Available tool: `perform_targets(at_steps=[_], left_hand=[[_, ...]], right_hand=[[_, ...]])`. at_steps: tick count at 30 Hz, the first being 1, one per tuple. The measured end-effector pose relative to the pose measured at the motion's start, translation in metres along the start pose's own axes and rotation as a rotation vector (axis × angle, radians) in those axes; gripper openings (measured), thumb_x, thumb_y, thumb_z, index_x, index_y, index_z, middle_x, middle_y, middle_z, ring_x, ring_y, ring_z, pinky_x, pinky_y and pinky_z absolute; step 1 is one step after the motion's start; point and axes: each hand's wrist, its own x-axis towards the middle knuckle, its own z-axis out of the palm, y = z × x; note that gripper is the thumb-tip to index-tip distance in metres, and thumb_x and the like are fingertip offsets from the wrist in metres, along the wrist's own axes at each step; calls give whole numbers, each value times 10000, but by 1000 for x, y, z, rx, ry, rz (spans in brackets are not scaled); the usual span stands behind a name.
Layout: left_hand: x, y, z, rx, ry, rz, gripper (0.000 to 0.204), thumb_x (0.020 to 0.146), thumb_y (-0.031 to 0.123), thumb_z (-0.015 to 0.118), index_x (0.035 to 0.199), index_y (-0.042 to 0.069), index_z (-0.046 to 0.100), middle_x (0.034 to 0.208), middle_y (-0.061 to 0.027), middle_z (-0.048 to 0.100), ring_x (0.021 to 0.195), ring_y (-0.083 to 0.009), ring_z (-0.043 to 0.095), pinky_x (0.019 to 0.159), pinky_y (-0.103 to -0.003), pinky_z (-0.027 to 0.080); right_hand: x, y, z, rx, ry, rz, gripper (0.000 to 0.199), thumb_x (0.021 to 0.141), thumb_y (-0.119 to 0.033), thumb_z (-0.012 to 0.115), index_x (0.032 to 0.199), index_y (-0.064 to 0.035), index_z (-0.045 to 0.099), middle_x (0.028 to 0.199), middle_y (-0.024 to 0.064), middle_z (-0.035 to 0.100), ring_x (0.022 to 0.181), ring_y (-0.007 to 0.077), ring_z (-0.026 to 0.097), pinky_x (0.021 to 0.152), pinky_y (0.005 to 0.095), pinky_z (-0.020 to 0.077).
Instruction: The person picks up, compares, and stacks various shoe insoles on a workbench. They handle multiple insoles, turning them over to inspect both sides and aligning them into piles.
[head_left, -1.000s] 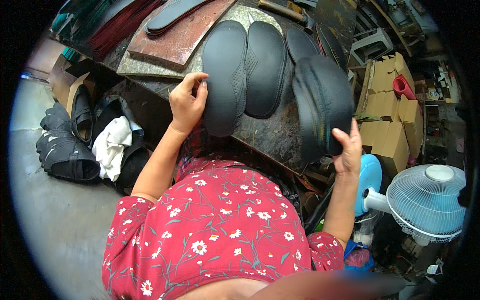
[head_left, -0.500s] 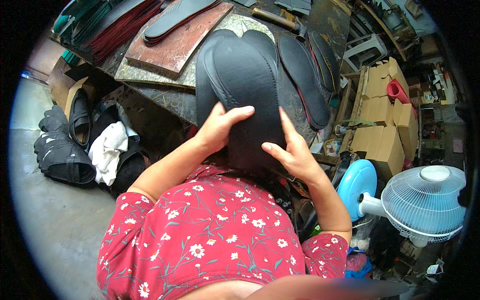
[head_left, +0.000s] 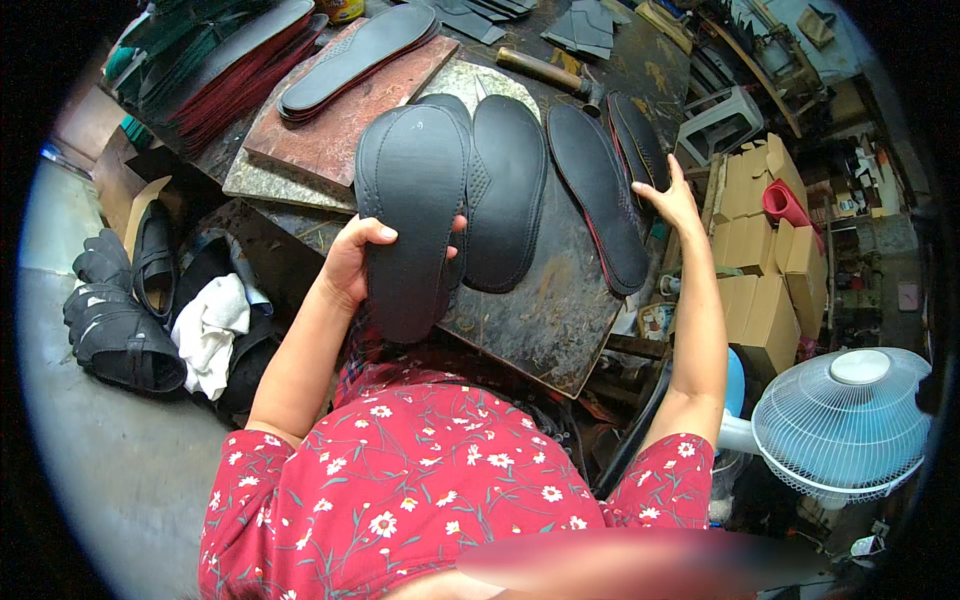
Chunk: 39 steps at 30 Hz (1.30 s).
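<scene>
My left hand (head_left: 350,258) is closed around a black stitched insole (head_left: 412,190), held up over the table's near edge with the thumb on top and fingertips showing at its right side. Part of another insole shows behind its top. My right hand (head_left: 676,205) is spread, thumb and fingers apart, at the edge of a small stack of insoles (head_left: 630,135) on the right; I cannot tell whether it touches them. Between the hands, one insole (head_left: 508,190) lies next to the held one, and a red-edged insole (head_left: 590,190) lies to its right.
On the dark worktable (head_left: 540,345) are a reddish board (head_left: 350,100) with insoles on it, a hammer (head_left: 545,72) and a tall stack of insoles (head_left: 235,75). Black shoes (head_left: 125,330) and a white cloth (head_left: 212,320) are at left. Cardboard boxes (head_left: 755,310) and a fan (head_left: 840,420) stand right.
The insole has moved left in my left hand. My right hand has let go of it and reached right and away to the small stack; another insole now shows on the table.
</scene>
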Motion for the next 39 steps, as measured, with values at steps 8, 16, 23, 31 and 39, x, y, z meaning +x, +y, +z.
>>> perform_targets(at_steps=[8,16,23,31,39], left_hand=[[0,2,-2,1,11,-39,817,705,119,602,1442,-112,338,1425,-296,455,1282,-404,521,1036,-529,490],[0,0,-1,2,11,-35,813,713,144,604,1439,-113,344,1399,-294,488,1228,-400,569,1040,-502,492],[0,-2,2,22,26,-18,808,717,151,611,1432,-120,351,1406,-298,478,1243,-408,554,1031,-513,494],[2,0,5,36,53,5,815,700,135,620,1429,-116,357,1404,-295,476,1268,-414,531,1005,-550,504],[1,1,6,49,82,-9,825,682,139,626,1418,-125,362,1382,-302,491,1246,-414,551,985,-551,521]], right_hand=[[11,12,-39,549,40,200,664,760,-323,781,1339,-104,541,955,30,659,605,100,602,541,263,500],[21,22,-16,349,167,14,800,748,-372,812,1392,-13,502,1283,183,627,1174,269,607,1007,362,458],[16,20,-5,79,52,83,715,815,-444,699,1437,-158,492,1358,187,586,1241,339,570,1053,415,428],[0,1,-4,-101,12,18,798,696,-313,711,1457,-233,483,1374,215,550,1249,371,546,1071,440,423],[17,17,-8,296,314,64,620,761,-281,708,1356,-165,577,1259,211,634,1166,356,607,1007,416,467]])
